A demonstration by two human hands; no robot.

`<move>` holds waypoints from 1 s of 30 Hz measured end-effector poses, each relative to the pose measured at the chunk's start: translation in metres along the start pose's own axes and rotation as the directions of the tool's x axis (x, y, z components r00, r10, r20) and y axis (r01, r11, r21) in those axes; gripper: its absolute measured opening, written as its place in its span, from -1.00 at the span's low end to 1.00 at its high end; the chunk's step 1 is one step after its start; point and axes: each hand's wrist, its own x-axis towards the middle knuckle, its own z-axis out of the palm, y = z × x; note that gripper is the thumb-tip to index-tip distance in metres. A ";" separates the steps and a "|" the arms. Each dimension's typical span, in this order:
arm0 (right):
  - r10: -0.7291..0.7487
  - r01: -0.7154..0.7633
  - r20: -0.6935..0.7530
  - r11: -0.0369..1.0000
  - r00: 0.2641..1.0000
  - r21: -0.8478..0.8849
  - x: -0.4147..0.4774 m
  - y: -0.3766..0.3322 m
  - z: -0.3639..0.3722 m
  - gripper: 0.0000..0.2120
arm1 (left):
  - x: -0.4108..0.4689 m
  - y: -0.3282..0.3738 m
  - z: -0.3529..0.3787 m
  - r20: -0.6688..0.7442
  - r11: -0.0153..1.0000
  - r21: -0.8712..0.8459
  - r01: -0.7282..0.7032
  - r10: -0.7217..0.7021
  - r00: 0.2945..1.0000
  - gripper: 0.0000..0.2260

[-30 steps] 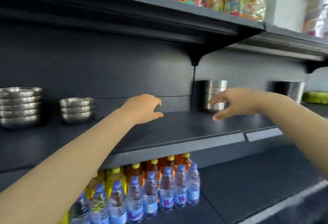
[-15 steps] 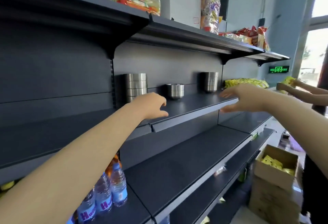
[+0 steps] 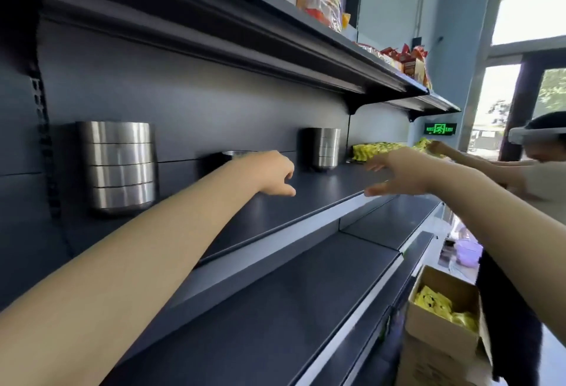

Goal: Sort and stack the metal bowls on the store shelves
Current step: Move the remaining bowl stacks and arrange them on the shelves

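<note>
Two bare arms are extending from the near side over a dark shelf point(image 3: 309, 202). The left hand point(image 3: 272, 173) is hovering above it with fingers loosely curled, gripping nothing. The right hand point(image 3: 398, 174) is holding its fingers spread and nearly straight over the shelf's front edge, also empty. At the back wall, a tall stack of metal bowls point(image 3: 119, 168) is standing far left, a low bowl point(image 3: 235, 154) is showing behind the left hand, and a smaller stack point(image 3: 326, 148) is sitting further right. Beyond it, yellow packets point(image 3: 376, 150) are lying.
</note>
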 end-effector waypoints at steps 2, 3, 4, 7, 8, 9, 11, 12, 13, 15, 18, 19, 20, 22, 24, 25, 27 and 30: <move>0.020 -0.019 0.024 1.000 1.000 -0.020 0.018 0.020 0.010 -0.41 | 0.031 0.009 0.007 0.026 1.000 -0.002 -0.012 0.012 1.000 -0.57; 0.030 -0.029 0.025 0.999 0.999 -0.024 0.028 0.032 0.013 -0.41 | 0.047 0.014 0.011 0.045 1.000 -0.003 -0.018 0.018 0.999 -0.56; 0.040 -0.040 0.018 0.999 0.999 -0.022 0.038 0.044 0.016 -0.42 | 0.063 0.018 0.014 0.066 1.000 0.000 -0.022 0.022 0.998 -0.56; 0.056 -0.057 -0.015 0.998 0.998 -0.017 0.071 0.083 0.028 -0.43 | 0.112 0.027 0.026 0.108 0.999 0.035 -0.023 0.019 0.994 -0.54; 0.056 -0.057 -0.021 0.998 0.998 -0.019 0.084 0.096 0.034 -0.43 | 0.130 0.030 0.031 0.115 0.999 0.051 -0.020 0.014 0.993 -0.54; 0.054 -0.054 -0.025 0.998 0.998 -0.019 0.096 0.109 0.040 -0.43 | 0.147 0.033 0.036 0.118 0.998 0.068 -0.013 0.005 0.993 -0.54; 0.040 -0.040 -0.023 0.999 0.999 -0.022 0.124 0.135 0.052 -0.42 | 0.181 0.039 0.045 0.123 0.996 0.092 0.012 -0.024 0.992 -0.55; 0.029 -0.029 -0.018 0.999 0.999 -0.026 0.138 0.147 0.057 -0.41 | 0.198 0.042 0.049 0.126 0.995 0.096 0.027 -0.039 0.991 -0.55; 0.015 -0.015 -0.018 0.999 1.000 -0.032 0.153 0.160 0.062 -0.41 | 0.215 0.046 0.053 0.129 0.994 0.100 0.044 -0.057 0.990 -0.55; -0.023 0.023 -0.022 0.999 0.999 -0.041 0.186 0.189 0.068 -0.40 | 0.250 0.056 0.060 0.139 0.992 0.095 0.082 -0.095 0.986 -0.55; -0.085 0.084 -0.029 0.995 0.996 -0.053 0.235 0.229 0.072 -0.39 | 0.301 0.067 0.067 0.155 0.982 0.092 0.164 -0.177 0.972 -0.54; -0.103 0.101 -0.031 0.994 0.994 -0.052 0.249 0.241 0.073 -0.39 | 0.316 0.070 0.069 0.161 0.977 0.087 0.195 -0.206 0.965 -0.54; -0.119 0.118 -0.034 0.992 0.992 -0.043 0.262 0.251 0.075 -0.39 | 0.329 0.072 0.071 0.161 0.972 0.079 0.223 -0.233 0.959 -0.54; -0.156 0.156 -0.036 0.988 0.987 -0.011 0.289 0.270 0.081 -0.39 | 0.355 0.076 0.079 0.161 0.960 0.053 0.276 -0.280 0.946 -0.55; -0.190 0.190 -0.031 0.981 0.981 0.021 0.317 0.284 0.086 -0.40 | 0.377 0.077 0.088 0.193 0.943 0.022 0.333 -0.330 0.924 -0.53; -0.205 0.206 -0.030 0.978 0.978 0.040 0.332 0.291 0.090 -0.40 | 0.387 0.078 0.093 0.218 0.933 0.016 0.360 -0.355 0.909 -0.53; -0.226 0.228 -0.038 0.970 0.973 0.083 0.361 0.300 0.097 -0.39 | 0.407 0.077 0.103 0.258 0.914 0.011 0.407 -0.396 0.881 -0.52; -0.254 0.261 -0.072 0.958 0.965 0.122 0.405 0.308 0.106 -0.37 | 0.439 0.067 0.118 0.281 0.875 -0.063 0.480 -0.446 0.850 -0.48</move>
